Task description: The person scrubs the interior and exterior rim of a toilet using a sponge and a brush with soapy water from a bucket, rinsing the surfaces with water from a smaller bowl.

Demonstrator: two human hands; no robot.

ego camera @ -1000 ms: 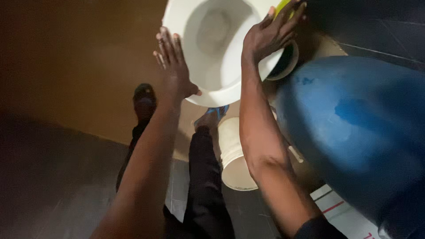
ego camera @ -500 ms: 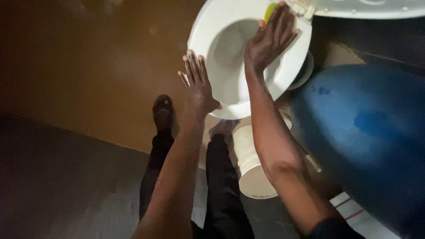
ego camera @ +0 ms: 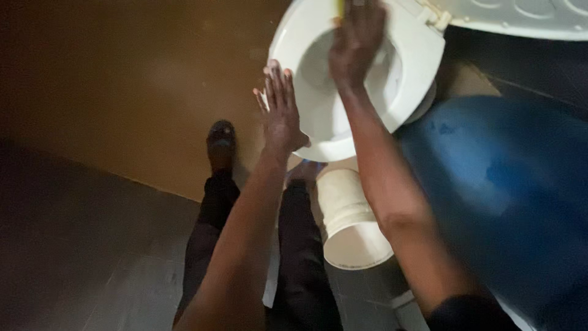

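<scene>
- The right hand (ego camera: 355,37) is laid flat, fingers spread, on the far rim of the white ceramic toilet bowl (ego camera: 404,79); a small yellow-green object (ego camera: 339,6) is seen just past its fingertips, and whether it is grasped cannot be told.
- The left hand (ego camera: 280,110) is pressed open-palmed, released, against the bowl's near left edge.
- A white plastic bucket (ego camera: 352,220) lies below the right forearm.
- A large blue plastic drum (ego camera: 508,184) stands to the right of that arm.

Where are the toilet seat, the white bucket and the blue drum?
toilet seat (ego camera: 411,67), head view, right side of the ring.
white bucket (ego camera: 349,211), head view, its side wall.
blue drum (ego camera: 508,178), head view, top surface.
</scene>
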